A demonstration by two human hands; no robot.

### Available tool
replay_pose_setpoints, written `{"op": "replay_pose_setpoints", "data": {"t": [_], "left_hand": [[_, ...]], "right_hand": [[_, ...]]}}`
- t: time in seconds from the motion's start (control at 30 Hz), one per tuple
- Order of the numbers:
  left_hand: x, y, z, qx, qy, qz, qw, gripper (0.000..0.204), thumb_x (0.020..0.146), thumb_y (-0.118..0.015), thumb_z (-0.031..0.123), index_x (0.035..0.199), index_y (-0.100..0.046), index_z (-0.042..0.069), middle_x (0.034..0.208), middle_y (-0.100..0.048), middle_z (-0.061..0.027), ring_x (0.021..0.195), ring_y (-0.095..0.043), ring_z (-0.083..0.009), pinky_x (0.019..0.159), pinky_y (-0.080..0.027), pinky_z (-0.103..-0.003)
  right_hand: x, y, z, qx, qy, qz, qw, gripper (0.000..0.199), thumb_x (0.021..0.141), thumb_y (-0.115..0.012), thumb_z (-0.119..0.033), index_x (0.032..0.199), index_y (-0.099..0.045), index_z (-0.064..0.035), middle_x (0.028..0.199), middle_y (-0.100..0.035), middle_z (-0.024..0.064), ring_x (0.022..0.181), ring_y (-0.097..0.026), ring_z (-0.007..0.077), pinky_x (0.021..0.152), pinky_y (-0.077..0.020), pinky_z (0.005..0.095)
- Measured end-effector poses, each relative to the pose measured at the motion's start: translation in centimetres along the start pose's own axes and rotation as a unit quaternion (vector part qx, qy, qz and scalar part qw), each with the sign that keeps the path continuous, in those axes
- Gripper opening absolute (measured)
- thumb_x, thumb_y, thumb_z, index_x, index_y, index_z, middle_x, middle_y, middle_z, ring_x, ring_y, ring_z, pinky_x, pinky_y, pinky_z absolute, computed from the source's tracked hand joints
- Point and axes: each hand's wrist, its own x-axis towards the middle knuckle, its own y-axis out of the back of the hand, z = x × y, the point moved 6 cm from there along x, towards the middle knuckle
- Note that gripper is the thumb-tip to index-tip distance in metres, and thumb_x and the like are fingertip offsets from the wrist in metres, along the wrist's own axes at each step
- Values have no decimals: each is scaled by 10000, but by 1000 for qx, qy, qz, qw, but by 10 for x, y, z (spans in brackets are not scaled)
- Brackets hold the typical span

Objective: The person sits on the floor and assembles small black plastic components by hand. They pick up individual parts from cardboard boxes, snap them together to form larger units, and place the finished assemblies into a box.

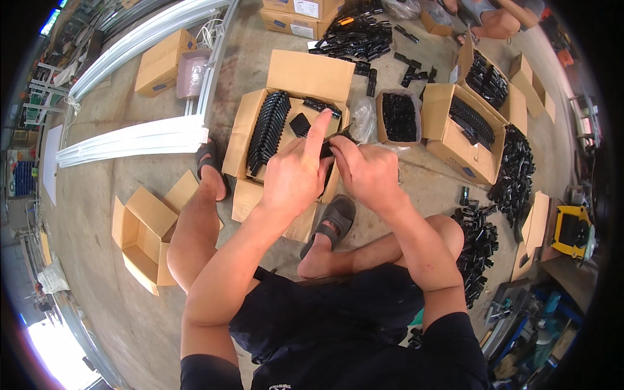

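My left hand (pixel 292 175) and my right hand (pixel 369 170) meet over the near right edge of an open cardboard box (pixel 311 68). Between them is a small black plastic part (pixel 327 151), mostly hidden by the fingers. The left index finger points straight out while the rest of that hand curls round the part. My right hand pinches it from the other side. Inside the box, a row of black plastic pieces (pixel 268 130) is stacked along the left wall. Beside the row lie a loose square black piece (pixel 299 125) and a longer black piece (pixel 321 106).
A small box of black parts (pixel 399 118) and a clear plastic bag (pixel 364 120) stand to the right. Further right is a box of stacked pieces (pixel 448 146). Loose black parts (pixel 478 253) pile on the floor. An open carton (pixel 140 260) and white metal profiles (pixel 133 142) lie left.
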Motion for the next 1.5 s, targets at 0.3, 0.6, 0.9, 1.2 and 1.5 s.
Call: {"op": "replay_pose_setpoints", "data": {"t": [0.3, 0.6, 0.9, 1.2, 1.5], "left_hand": [[3, 10, 9, -12, -2, -2, 1000, 849, 778, -787, 1, 1525, -403, 124, 1021, -741, -154, 937, -724, -329, 778, -593, -413], [0, 13, 9, 18, -17, 4, 1000, 843, 784, -797, 48, 1530, -410, 115, 904, -709, -115, 813, -694, -306, 699, -566, -411], [3, 9, 11, 27, -23, 7, 999, 821, 786, -789, 45, 1519, -427, 116, 877, -709, -113, 810, -695, -306, 692, -566, -415], [5, 14, -27, -129, 133, 32, 982, 448, 846, -811, 118, 1256, -641, 67, 1066, -747, -192, 989, -749, -310, 844, -592, -391], [-57, 222, -83, -279, 186, 332, 882, 341, 957, -725, 168, 1226, -693, -39, 1122, -749, -171, 950, -708, -175, 834, -558, -273]], "right_hand": [[3, 15, 0, 39, 12, 43, 998, 213, 821, -765, -73, 1029, -736, -113, 628, -630, 66, 495, -588, 239, 478, -453, 367], [4, 11, -2, -11, 40, 7, 999, 234, 803, -739, -55, 1028, -734, -119, 597, -585, 50, 504, -591, 232, 472, -457, 366], [7, 8, 3, -34, 51, -13, 998, 230, 805, -733, -67, 1028, -741, -121, 577, -561, 37, 497, -584, 220, 468, -455, 365], [-1, 24, 19, 60, 23, 31, 997, 259, 835, -743, -30, 1087, -758, -85, 722, -685, 99, 574, -650, 243, 533, -503, 368], [-25, -1, 30, 187, -146, -66, 969, 205, 990, -647, -62, 1167, -746, -32, 883, -743, 104, 683, -671, 128, 648, -534, 266]]}}
